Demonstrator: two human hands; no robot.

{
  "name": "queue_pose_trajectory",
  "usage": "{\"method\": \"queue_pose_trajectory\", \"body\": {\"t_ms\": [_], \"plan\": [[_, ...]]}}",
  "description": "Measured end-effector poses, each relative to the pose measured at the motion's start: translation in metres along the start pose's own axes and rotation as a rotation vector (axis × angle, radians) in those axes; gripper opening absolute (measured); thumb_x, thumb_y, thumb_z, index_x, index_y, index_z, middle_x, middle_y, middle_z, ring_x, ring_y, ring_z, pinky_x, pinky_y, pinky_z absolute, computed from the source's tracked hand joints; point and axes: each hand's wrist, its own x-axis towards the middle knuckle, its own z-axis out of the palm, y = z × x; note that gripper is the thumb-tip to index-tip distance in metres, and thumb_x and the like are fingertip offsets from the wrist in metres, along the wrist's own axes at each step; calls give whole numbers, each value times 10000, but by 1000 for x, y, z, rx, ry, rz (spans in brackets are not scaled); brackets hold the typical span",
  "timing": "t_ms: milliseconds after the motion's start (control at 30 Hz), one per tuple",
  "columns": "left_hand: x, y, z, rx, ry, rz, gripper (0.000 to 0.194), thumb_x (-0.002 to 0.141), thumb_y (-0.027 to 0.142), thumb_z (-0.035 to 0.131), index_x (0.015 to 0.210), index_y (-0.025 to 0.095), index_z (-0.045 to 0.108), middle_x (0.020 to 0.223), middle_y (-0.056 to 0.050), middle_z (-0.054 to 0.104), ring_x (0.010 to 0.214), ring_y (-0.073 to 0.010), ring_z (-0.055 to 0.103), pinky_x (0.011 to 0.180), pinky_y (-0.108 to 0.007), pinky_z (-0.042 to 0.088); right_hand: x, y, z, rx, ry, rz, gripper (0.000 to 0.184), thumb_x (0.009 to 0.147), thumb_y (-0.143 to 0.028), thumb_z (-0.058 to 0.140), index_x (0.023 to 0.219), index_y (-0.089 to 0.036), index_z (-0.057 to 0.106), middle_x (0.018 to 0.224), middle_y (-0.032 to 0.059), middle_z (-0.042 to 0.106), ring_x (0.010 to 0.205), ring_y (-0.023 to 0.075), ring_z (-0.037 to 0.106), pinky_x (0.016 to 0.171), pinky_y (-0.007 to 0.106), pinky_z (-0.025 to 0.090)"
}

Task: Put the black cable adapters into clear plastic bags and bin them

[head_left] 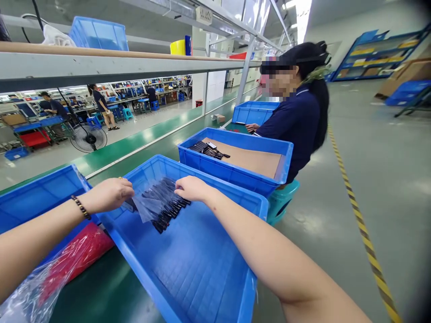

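A row of slim black sticks (pixel 164 217), partly under cloudy clear plastic bags (pixel 148 204), lies at the far end of a large blue bin (pixel 198 264). At the row's left side, my left hand (pixel 116 194) is closed, its fingertips at the edge of the plastic. A dark piece shows just below those fingers; its kind is unclear. From the right, my right hand (pixel 191 188) reaches over the bin with curled fingers at the upper right end of the row. What its fingertips pinch is hidden.
Another blue bin (pixel 235 172) with cardboard lining and several black pieces stands beyond. A co-worker (pixel 296 116) sits past it on a teal stool (pixel 284 204). To the left are a blue bin (pixel 37 193) and a red bundle in clear plastic (pixel 79 255). A shelf beam (pixel 101 67) runs overhead.
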Motion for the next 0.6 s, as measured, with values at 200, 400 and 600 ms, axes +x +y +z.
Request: {"method": "queue_pose_trajectory", "body": {"t_ms": [200, 400, 600], "plan": [[3, -15, 45, -63, -328, -73, 252, 756, 85, 416, 642, 190, 615, 682, -18, 604, 675, -134, 542, 653, -215, 382, 2, 0, 0, 15, -30, -3, 234, 807, -359, 464, 865, -206, 631, 890, 40, 657, 835, 168, 584, 648, 224, 379], [14, -29, 77, -16, -464, -128, 232, 646, 46, 454, 597, 171, 643, 682, -63, 640, 663, -172, 564, 635, -246, 389, 1, 0, -1, 10, -48, -9, 232, 804, -369, 459, 864, -212, 619, 886, 36, 654, 816, 172, 584, 624, 235, 376], [18, -36, 88, 39, -525, -188, 217, 597, 53, 471, 605, 161, 660, 653, -95, 650, 625, -199, 582, 568, -261, 399, 0, -1, 0, 29, -45, -13, 233, 788, -368, 467, 849, -207, 625, 871, 39, 655, 789, 170, 582, 583, 234, 360]]}}
